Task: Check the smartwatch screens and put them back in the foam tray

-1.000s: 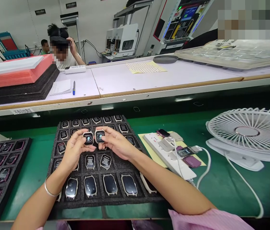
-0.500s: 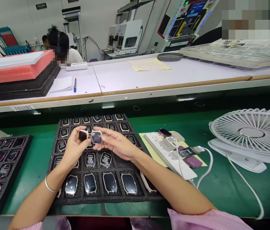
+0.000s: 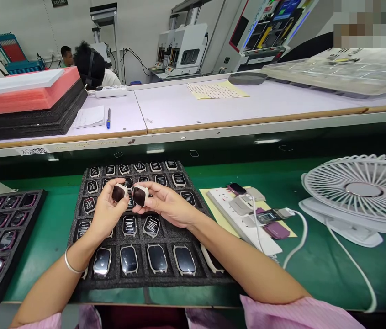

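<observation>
Pinched in my left hand (image 3: 108,211) is a light-framed smartwatch (image 3: 118,193) with a dark screen. My right hand (image 3: 167,204) grips a second smartwatch (image 3: 140,196), held close beside the first, its face dark too. Both hands hover over a black foam tray (image 3: 117,237) whose pockets hold rows of similar watch bodies without straps. Several watches in the back rows, such as one watch (image 3: 129,226), show white text on their screens. Along the front row the screens are dark, as on the watch (image 3: 157,258). My forearms hide parts of the tray.
Purple-framed watches fill another foam tray (image 3: 30,214) at the left. To the right lie a white power strip (image 3: 229,208) with chargers and watches, and a white fan (image 3: 360,189) with its cable. A shelf (image 3: 165,109) runs behind; a co-worker (image 3: 90,66) sits beyond it.
The watch in my right hand has turned, so its screen has gone from a pale reflection to dark. My left hand keeps its watch nearly still. The view has shifted slightly.
</observation>
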Available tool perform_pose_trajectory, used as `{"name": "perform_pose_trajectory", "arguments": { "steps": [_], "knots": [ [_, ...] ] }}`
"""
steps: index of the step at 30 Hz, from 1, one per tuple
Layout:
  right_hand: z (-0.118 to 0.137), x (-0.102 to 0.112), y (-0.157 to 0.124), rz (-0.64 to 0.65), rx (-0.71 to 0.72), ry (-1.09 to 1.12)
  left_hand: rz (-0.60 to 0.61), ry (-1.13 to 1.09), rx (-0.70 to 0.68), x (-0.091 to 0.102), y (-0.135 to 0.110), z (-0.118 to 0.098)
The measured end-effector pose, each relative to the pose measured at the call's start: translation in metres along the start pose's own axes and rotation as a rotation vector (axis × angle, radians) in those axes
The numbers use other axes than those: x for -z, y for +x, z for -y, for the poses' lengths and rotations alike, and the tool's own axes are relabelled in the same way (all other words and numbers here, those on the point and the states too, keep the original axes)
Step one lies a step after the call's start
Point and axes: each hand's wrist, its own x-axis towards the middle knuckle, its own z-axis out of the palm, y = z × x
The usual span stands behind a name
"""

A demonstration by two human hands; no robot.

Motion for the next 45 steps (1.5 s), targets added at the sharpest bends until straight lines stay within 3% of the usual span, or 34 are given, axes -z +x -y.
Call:
{"name": "perform_pose_trajectory", "arguments": {
  "steps": [20, 45],
  "knots": [
    [-0.0027, 0.0018, 0.0011, 0.091, 0.006, -0.007, 0.048, 0.035, -0.007, 0.0002, -0.0015, 0.0022],
    [-0.0018, 0.0003, 0.0004, 0.087, 0.014, -0.027, 0.064, 0.086, -0.012, -0.0002, -0.0024, 0.0005]
  ]
}}
